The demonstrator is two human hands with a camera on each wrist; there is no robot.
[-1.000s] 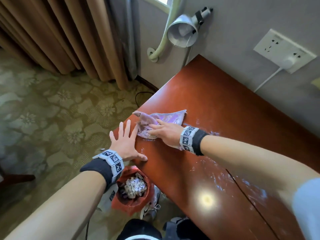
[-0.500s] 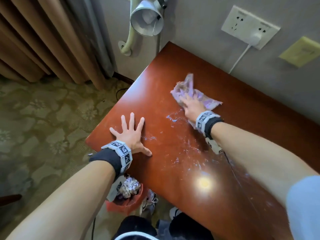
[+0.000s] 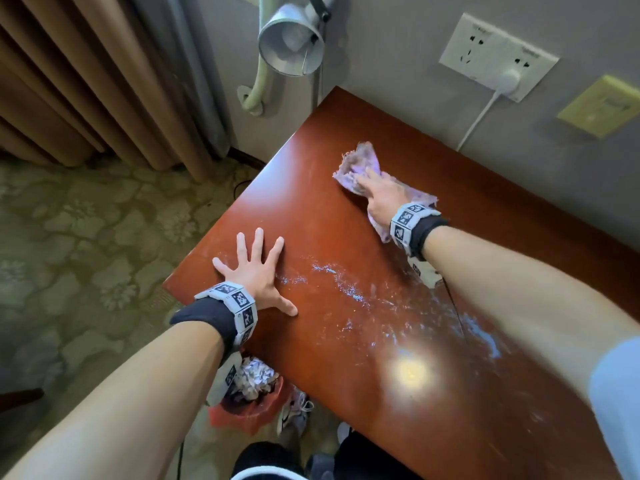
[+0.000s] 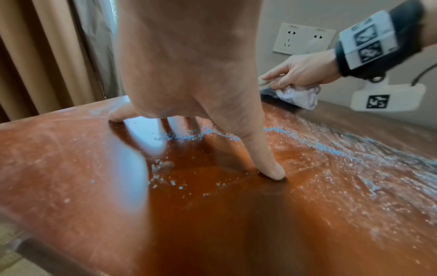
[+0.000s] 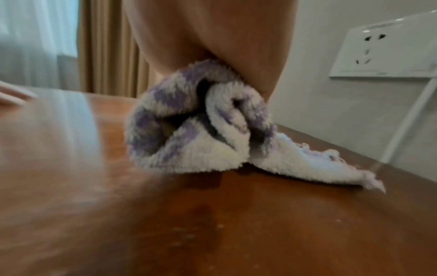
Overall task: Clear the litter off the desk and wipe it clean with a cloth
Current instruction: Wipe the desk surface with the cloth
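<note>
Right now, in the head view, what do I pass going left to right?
Curtain → left hand → lamp → cloth → right hand → socket → yellow plate.

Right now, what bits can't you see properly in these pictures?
- Desk: its near-right part runs off the head view's edge.
- Cloth: the right hand covers its middle.
- Red bin: partly hidden under the desk edge and the left hand's wristband.
- Left fingertips: the palm blocks most in the left wrist view.
- Desk surface: blurred in the right wrist view.
</note>
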